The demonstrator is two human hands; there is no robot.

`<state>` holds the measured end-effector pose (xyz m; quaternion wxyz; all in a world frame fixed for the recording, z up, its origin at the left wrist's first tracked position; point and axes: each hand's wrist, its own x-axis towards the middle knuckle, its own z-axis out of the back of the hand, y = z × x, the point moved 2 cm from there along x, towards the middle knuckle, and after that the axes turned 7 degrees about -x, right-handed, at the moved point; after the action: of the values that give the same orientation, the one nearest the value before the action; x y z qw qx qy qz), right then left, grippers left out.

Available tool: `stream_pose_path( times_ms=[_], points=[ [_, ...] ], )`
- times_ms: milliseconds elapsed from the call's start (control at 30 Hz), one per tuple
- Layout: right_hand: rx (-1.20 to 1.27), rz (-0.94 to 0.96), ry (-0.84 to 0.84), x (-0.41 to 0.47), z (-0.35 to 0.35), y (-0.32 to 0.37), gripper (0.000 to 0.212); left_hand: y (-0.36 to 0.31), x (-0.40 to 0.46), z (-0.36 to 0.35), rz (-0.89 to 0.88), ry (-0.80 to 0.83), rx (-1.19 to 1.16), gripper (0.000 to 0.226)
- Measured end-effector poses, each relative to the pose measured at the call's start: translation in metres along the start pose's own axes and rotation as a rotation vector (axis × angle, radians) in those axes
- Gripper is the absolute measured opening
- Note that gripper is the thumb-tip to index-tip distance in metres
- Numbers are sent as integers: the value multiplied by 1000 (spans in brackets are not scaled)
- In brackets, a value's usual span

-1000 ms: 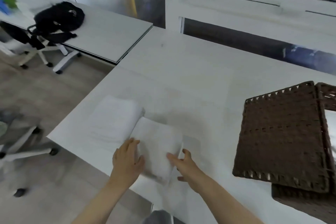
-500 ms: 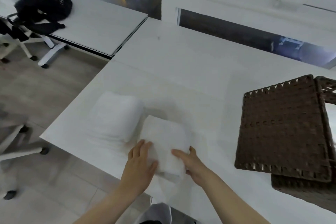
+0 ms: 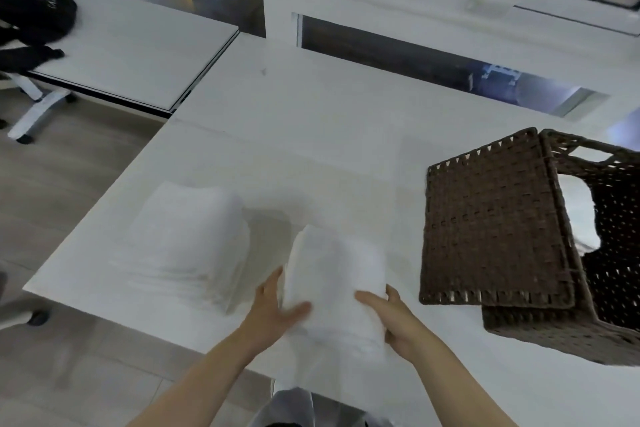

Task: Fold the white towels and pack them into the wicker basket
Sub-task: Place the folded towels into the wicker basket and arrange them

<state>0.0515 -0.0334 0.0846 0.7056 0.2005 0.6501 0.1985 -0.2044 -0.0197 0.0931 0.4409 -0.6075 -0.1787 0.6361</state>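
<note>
A: So where's the folded towel?
B: Near the table's front edge, left hand and right hand gripping its sides, thumbs on top. Wicker basket sits just right, pile of towels left.

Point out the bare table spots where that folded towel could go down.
Bare table lies behind the folded towel, between the towel stack and the basket lid. The near edge is crowded by both hands.
</note>
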Motion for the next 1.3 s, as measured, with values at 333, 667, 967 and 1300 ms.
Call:
stream_pose_path(
  times_ms=[333, 667, 967, 1300],
  points=[
    [53, -27, 12, -3, -6, -5, 93, 3, 16, 0, 260, 187, -314, 117],
    [85, 67, -47, -8, -10, -12, 93, -13, 27, -8, 190, 180, -242, 116],
    [79, 114, -49, -21, 11, -11, 93, -16, 11, -35, 188, 232, -298, 102],
    [-12, 354, -146, -66, 57, 20, 80, -78, -31, -73, -89, 148, -176, 94]
  ],
)
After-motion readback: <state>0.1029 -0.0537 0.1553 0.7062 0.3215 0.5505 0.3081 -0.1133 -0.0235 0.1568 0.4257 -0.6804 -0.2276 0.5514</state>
